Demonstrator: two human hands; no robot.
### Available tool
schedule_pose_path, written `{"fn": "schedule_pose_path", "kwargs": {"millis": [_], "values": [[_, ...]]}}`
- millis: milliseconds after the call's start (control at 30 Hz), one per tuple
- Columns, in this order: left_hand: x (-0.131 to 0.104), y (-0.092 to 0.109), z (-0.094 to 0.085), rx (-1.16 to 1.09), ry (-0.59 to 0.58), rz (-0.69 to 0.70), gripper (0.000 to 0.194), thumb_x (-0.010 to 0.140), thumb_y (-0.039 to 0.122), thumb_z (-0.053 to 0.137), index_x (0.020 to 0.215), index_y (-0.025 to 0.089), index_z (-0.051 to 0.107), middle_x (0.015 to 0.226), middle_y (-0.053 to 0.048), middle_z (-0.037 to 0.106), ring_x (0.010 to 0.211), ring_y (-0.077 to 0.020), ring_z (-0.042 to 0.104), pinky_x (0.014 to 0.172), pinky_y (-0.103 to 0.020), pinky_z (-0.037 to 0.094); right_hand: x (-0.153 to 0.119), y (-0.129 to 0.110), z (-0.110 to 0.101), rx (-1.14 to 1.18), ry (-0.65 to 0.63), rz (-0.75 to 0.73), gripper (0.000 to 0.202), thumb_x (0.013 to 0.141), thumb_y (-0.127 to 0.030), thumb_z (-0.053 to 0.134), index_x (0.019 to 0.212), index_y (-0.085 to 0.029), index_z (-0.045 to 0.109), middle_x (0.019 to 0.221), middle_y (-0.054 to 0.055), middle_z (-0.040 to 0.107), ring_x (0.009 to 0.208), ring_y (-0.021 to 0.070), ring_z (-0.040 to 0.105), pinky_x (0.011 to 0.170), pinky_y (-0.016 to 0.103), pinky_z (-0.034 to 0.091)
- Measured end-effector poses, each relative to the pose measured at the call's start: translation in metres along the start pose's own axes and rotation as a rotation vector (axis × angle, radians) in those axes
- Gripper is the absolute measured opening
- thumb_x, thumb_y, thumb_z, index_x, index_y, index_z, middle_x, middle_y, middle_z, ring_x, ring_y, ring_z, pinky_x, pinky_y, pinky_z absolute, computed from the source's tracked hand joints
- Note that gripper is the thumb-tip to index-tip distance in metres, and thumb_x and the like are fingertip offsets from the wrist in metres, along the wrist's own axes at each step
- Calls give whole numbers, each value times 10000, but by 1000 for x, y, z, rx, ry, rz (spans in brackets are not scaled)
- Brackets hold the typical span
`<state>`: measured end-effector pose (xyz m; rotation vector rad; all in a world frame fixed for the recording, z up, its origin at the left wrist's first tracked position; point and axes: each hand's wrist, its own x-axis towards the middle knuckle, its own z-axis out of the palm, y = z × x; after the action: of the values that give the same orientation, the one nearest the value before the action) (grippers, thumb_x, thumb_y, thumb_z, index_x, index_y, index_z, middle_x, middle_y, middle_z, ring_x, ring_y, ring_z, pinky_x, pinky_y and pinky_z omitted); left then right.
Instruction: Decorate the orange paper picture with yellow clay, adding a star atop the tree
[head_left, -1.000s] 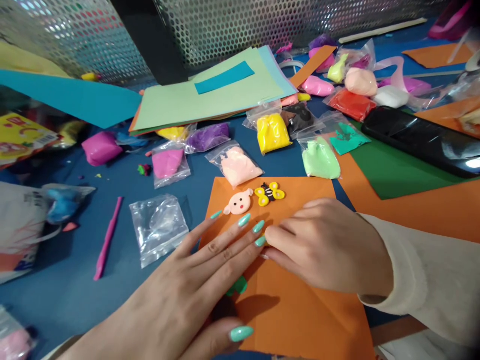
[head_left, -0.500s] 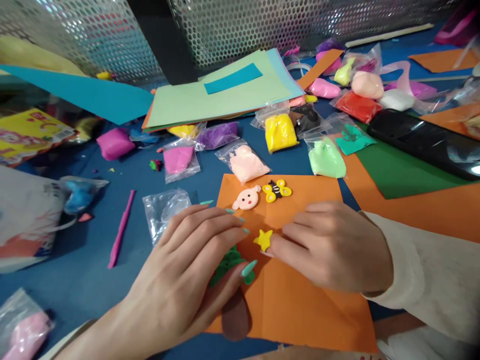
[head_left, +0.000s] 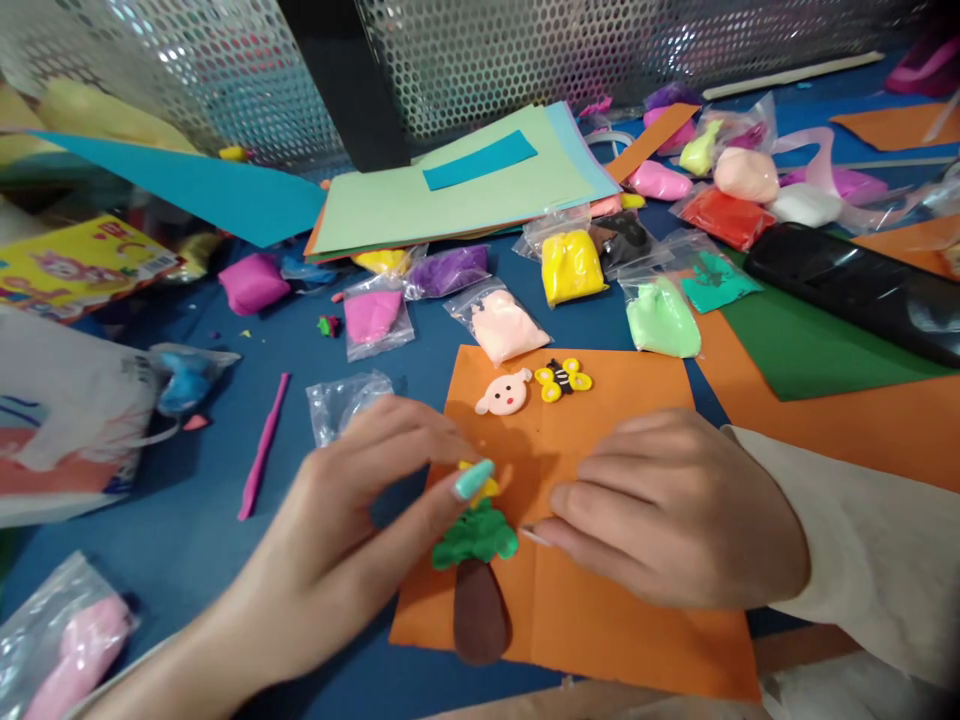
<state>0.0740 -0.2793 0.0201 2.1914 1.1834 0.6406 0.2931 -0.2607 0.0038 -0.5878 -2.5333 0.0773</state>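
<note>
Between the thumb and fingers of my left hand (head_left: 360, 510) is a small yellow clay star (head_left: 489, 488), partly hidden by a mint-green thumbnail. Just below it lies the green clay treetop (head_left: 480, 538), with a brown clay trunk (head_left: 480, 612) under it on the orange paper (head_left: 622, 640). My right hand (head_left: 667, 515) is curled over the paper's right half, thumb and fingers drawn together; whatever they may hold is hidden. Farther up the sheet are a pale pink clay face (head_left: 505, 394) and a yellow and black clay butterfly (head_left: 562, 380).
Bags of coloured clay, such as a yellow one (head_left: 573, 268) and a light green one (head_left: 663, 318), lie behind the sheet. A pink modelling tool (head_left: 264, 446) is at left. A black case (head_left: 862, 285) and stacked papers (head_left: 465, 205) are farther back.
The yellow star has gone from my right hand's fingertips to my left hand's pinch, above the treetop. My left hand has drawn its fingers in, uncovering the green treetop and trunk.
</note>
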Motion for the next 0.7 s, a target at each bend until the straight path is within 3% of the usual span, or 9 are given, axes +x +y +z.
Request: {"fn": "schedule_pose_path", "kwargs": {"millis": [167, 300, 567, 700], "values": [[-1, -20, -17, 157, 72, -37, 131, 879, 312, 529, 901, 270, 651, 901, 29, 637, 846, -107, 562, 717, -208, 428, -3, 3, 0, 15, -54, 34, 342, 916, -217, 465, 599, -166, 586, 492, -30, 509, 448, 100, 420, 455, 295, 253], [3, -21, -14, 85, -9, -87, 153, 877, 334, 529, 920, 268, 660, 881, 27, 677, 806, -112, 593, 710, -216, 457, -3, 4, 1, 41, -97, 56, 346, 922, -207, 440, 612, -168, 587, 503, -29, 529, 460, 99, 429, 465, 292, 260], [10, -25, -13, 25, -43, -60, 128, 863, 312, 535, 887, 296, 659, 847, 63, 677, 775, -76, 606, 697, -166, 464, -4, 3, 1, 64, -132, 108, 314, 915, -225, 450, 639, -174, 590, 519, -28, 544, 474, 100, 435, 490, 283, 254], [9, -25, -13, 17, -11, -114, 133, 823, 304, 547, 918, 271, 634, 800, 56, 675, 702, -80, 625, 621, -157, 478, -4, 2, 0, 69, -142, 113, 313, 915, -226, 450, 637, -171, 582, 514, -29, 527, 472, 97, 419, 492, 283, 243]]}}
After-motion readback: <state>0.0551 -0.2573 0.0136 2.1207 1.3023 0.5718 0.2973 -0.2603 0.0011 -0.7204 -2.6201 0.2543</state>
